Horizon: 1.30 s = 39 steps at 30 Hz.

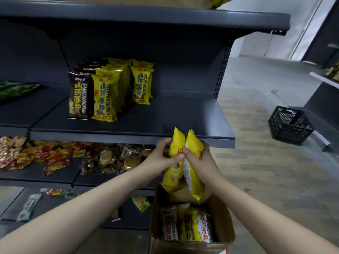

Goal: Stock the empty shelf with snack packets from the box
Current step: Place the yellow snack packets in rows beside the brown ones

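Observation:
Two yellow snack packets are held upright side by side, above the cardboard box point(222, 224) and just below the front edge of the dark grey shelf point(183, 116). My left hand point(163, 156) grips the left packet point(175, 173). The right packet point(194, 180) is gripped by my right hand point(200, 158). More packets point(185, 226) stand inside the box. On the shelf's left half stand rows of yellow packets point(104, 99) and brown packets point(78, 96), with another yellow row point(142, 85) beside them.
The shelf below holds loose red, gold and clear-wrapped snacks point(102, 158). A green packet point(14, 88) lies on the neighbouring shelf at far left. A black plastic crate point(289, 125) sits on the floor at right, by another shelving unit.

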Motion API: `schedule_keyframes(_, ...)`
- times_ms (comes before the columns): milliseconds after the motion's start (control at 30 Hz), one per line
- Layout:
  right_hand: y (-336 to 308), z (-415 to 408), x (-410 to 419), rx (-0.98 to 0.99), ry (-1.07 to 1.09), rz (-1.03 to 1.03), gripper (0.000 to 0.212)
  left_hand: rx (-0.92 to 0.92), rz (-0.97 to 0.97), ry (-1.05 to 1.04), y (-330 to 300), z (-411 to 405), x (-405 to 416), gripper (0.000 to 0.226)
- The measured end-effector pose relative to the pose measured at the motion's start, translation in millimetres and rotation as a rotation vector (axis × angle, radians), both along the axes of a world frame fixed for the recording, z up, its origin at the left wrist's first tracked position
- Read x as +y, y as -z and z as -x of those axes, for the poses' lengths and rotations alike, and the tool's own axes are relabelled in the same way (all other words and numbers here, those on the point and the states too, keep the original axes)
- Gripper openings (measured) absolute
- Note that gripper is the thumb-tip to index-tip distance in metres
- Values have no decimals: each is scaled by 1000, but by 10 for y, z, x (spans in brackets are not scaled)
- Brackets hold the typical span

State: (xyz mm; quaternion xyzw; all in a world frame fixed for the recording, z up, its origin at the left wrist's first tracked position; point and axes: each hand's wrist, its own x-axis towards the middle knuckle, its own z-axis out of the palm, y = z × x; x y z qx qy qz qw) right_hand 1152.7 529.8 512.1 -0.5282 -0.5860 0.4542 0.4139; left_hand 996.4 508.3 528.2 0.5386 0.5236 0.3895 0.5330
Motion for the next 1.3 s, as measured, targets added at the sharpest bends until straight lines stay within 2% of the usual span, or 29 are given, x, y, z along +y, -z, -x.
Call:
schedule_keyframes(67, -147, 39, 60, 16, -20, -19, 60, 4, -49, -51, -61, -11, 33, 55)
schedule_keyframes(133, -273, 62, 156, 34, -49, 4, 65, -37, -74, -127, -140, 23, 88, 52)
schedule_keyframes(267, -443, 117, 428, 187, -157, 223, 102, -362, -4, -279, -314, 173, 237, 32)
schedule_keyframes(300, -487, 145, 484, 209, -186, 270, 106, -373, -23, -301, -357, 203, 264, 29)
schedule_keyframes(400, -595, 273, 624, 230, -229, 285, 99, -293, -69, -339, -471, 272, 362, 19)
schedule_keyframes(467, -646, 391, 692, 241, -226, 266, 84, -188, -55, -343, -554, 311, 444, 18)
schedule_keyframes(567, -700, 564, 780, 282, -171, 262, 50, 125, -107, -369, -656, 358, 612, 37)
schedule_keyframes(700, -752, 768, 986, 314, -76, 224, 48, 531, -280, -381, -651, 447, 768, 44)
schedule_keyframes(733, -764, 812, 1053, 321, -52, 206, 48, 602, -328, -353, -613, 488, 812, 50)
schedule_keyframes(800, -790, 886, 1194, 322, -37, 168, 45, 693, -359, -259, -524, 573, 905, 76)
schedule_keyframes(900, -827, 1009, 1407, 297, -68, 117, 48, 759, -344, -177, -399, 685, 1115, 108)
schedule_keyframes(967, -821, 1119, 1554, 281, -67, 95, 58, 706, -371, -205, -307, 796, 1314, 118)
schedule_keyframes(1100, -793, 1319, 1799, 313, -105, 68, 59, 566, -385, -327, -202, 1016, 1656, 114)
schedule_keyframes(1200, -782, 1436, 1966, 289, -162, 76, 43, 502, -357, -408, -152, 1141, 1903, 104)
schedule_keyframes(1300, -748, 1553, 2139, 276, -130, 70, 34, 506, -362, -433, -129, 1232, 2140, 100)
